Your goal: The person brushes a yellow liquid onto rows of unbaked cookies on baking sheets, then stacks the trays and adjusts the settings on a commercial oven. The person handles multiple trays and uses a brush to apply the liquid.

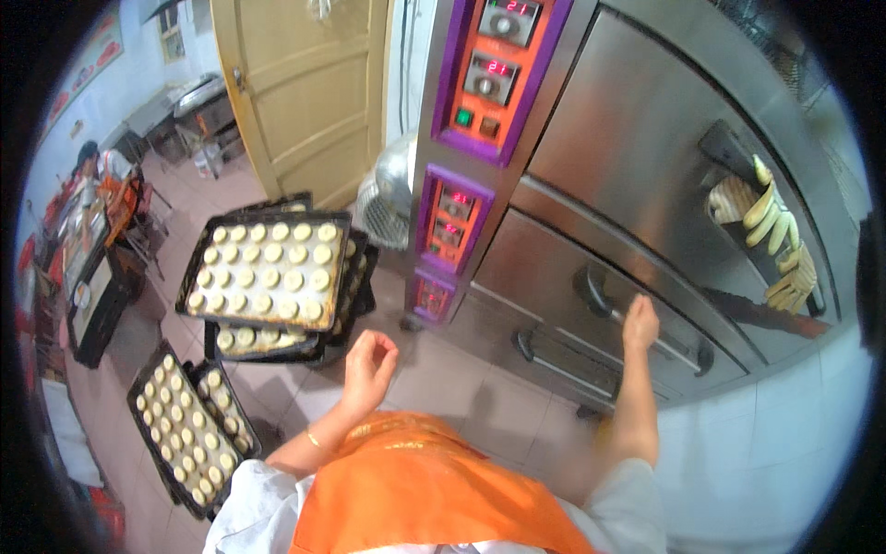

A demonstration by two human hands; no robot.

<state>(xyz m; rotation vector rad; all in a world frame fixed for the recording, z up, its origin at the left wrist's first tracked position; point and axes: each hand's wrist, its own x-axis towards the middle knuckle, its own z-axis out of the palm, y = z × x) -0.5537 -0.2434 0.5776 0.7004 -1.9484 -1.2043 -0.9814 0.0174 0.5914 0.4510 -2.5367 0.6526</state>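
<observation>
My right hand (641, 323) is closed around the bar handle (675, 352) of a lower door (540, 266) on a stainless steel deck oven. That door looks closed. In front of my orange apron, my left hand (371, 363) is raised with curled fingers and nothing visible in it; whether the fingertips touch is unclear. To its left, a dark baking tray (259, 322) with rows of round pale dough pieces tops a stack of trays. Work gloves (772, 221) hang over the handle of the upper oven door (623, 118).
More trays of dough pieces (183, 433) stand at the lower left. Oven control panels (453, 218) with red displays run beside the doors. A wooden door (304, 90) and a round metal fan-like object (387, 201) are behind the stack. Another person (114, 173) is at the far left.
</observation>
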